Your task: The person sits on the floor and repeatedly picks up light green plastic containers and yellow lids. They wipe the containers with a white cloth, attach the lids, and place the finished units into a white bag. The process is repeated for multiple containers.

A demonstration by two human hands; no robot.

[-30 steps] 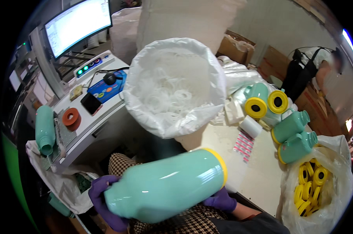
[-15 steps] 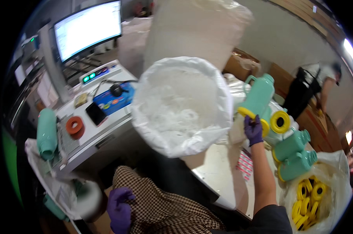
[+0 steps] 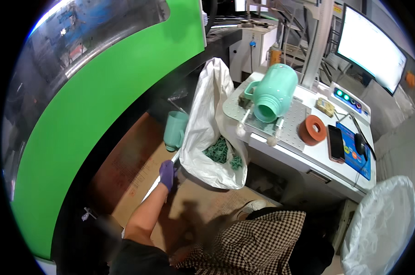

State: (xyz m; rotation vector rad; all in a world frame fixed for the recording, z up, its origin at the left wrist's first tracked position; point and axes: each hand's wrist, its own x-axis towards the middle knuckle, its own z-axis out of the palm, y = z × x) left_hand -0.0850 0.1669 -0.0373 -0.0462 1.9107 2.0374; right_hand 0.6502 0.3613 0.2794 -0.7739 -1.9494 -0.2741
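My left hand (image 3: 167, 175), in a purple glove, reaches down and forward with its fingers closed around a slim white rod (image 3: 153, 188). Just beyond it, a mint-green jug (image 3: 175, 129) has its handle toward the sack and its narrower neck end toward me; whether the rod touches it I cannot tell. Right beside the hand, a white woven sack (image 3: 207, 172) gapes, with green plastic scraps (image 3: 218, 151) inside. Another mint-green jug (image 3: 276, 94) lies on the workbench, its open mouth facing me. My right hand is out of view.
A large green machine (image 3: 125, 59) curves along the left. The white workbench (image 3: 290, 158) carries an orange tape roll (image 3: 313, 130), a phone (image 3: 336, 143), a mouse (image 3: 359, 144) and a button box (image 3: 349, 101). A plastic-lined bin (image 3: 377, 229) stands lower right; cardboard (image 3: 207, 206) covers the floor.
The view has swung left, from the lined bin and yellow-ringed jugs to the green machine. My left hand has left my checkered apron and reached out; my right hand, earlier at a jug, is gone from view.
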